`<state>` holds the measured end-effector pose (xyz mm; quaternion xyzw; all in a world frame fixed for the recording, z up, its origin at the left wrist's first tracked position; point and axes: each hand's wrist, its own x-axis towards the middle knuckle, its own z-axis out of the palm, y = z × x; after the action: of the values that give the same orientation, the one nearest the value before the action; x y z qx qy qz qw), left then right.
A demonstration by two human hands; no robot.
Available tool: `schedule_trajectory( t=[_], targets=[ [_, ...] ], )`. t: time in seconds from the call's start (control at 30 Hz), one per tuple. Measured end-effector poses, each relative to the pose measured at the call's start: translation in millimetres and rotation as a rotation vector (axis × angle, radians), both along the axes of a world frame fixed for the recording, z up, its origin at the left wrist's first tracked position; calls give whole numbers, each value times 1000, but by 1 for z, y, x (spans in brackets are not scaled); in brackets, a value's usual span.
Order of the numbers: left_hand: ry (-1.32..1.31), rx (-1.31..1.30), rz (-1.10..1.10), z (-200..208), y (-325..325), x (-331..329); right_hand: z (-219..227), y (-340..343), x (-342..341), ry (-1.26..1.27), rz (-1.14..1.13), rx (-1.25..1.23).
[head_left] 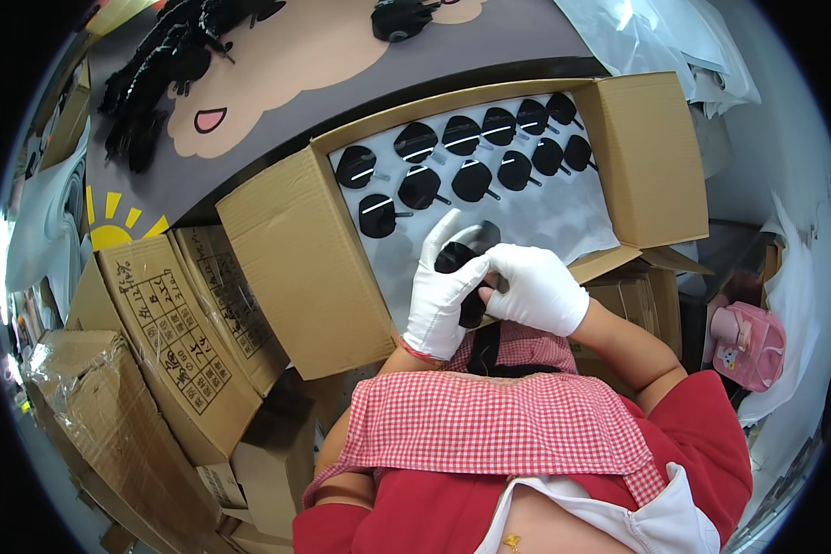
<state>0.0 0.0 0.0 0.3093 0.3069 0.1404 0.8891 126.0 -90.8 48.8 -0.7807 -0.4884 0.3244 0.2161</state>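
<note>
My left hand (440, 303), in a white glove, is closed around a glossy black rounded piece (452, 258), with the thumb across it. A smoky, see-through edge shows at its upper right, and more black is visible below the fingers. From the right, my gloved right hand (542, 292) pinches at the same piece; one or two bare fingertips stick out of the glove. Both hands are over the near side of an open cardboard box (295, 268). Inside, similar black rounded pieces (420, 187) with short stems lie in two rows on a white sheet (563, 217).
Beyond the box is a grey table (277, 115) with a cartoon print, bearing a heap of black parts (148, 92). Cartons (171, 342) stand at the left. Clear plastic sheeting (656, 42) lies at the far right, and a pink bag (752, 346) at the right.
</note>
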Motion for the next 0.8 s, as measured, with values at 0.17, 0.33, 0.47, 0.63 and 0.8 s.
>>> schedule_trajectory(
  t=[0.17, 0.33, 0.47, 0.63, 0.8],
  targets=[
    [-208, -398, -20, 4, 18, -22, 11, 26, -9, -106, 303, 141],
    [-354, -429, -221, 12, 20, -26, 14, 37, -18, 34, 510, 544],
    [-250, -567, -158, 4, 18, -28, 12, 37, -17, 95, 331, 772],
    [-267, -428, 178, 8, 10, -20, 21, 6, -15, 6, -67, 423],
    [-52, -147, 122, 7, 4, -21, 17, -1, -30, 65, -158, 80]
  ],
)
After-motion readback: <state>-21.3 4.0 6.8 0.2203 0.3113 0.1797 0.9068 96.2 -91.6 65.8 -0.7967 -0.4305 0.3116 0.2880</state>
